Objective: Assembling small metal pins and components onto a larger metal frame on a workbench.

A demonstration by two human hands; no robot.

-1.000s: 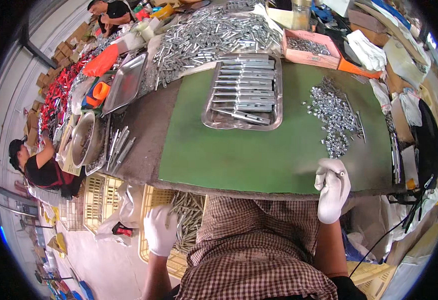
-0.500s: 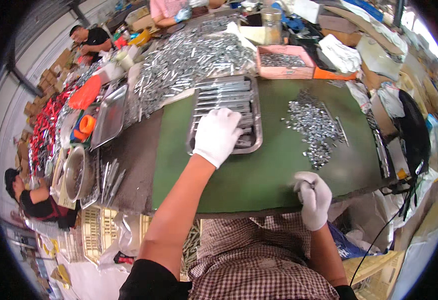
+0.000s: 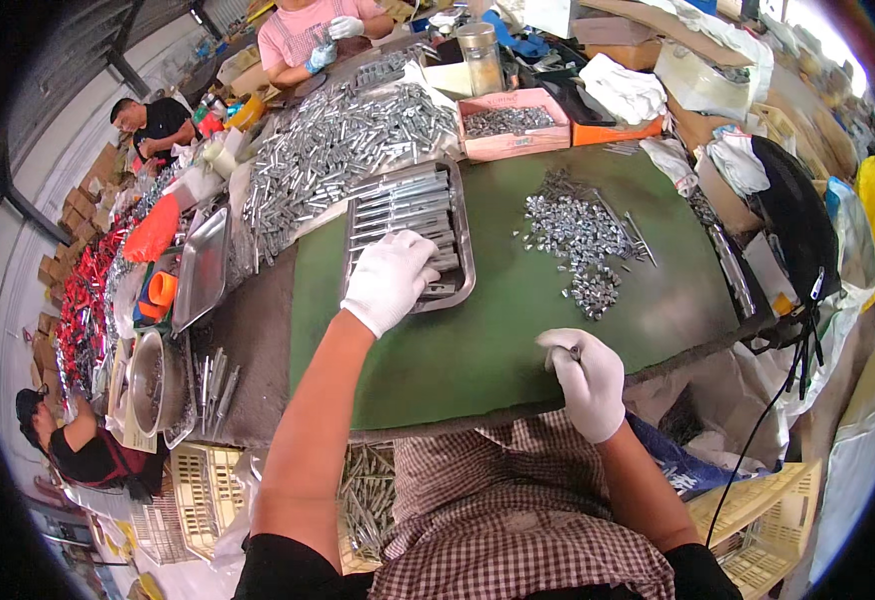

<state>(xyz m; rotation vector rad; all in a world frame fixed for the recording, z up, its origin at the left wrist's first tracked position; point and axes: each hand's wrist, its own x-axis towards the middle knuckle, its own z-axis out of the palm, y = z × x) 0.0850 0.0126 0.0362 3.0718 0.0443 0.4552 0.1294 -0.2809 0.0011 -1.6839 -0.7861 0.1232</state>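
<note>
A: Green mat covering bench, crowded workshop behind, co-workers sitting at 10 and 12 o'clock. Left hand in white glove resting flat on near end of steel tray, fingers spread over the metal tubes lying in rows. Not clamping anything visibly; palm hiding whatever sits beneath.

B: Right hand?

A: Curling into loose fist at bench edge, 5 o'clock from tray. Pinching something small at the fingertips, too small to identify. Pile of small metal clips lying at 3 o'clock from tray, well apart from both hands.

B: Advice for the pick?

A: Probably taking one tube only, from nearest row. Sliding fingertips under its end, lifting straight, avoiding nudging neighbours out of line. Keeping tray from sliding toward edge.
</note>
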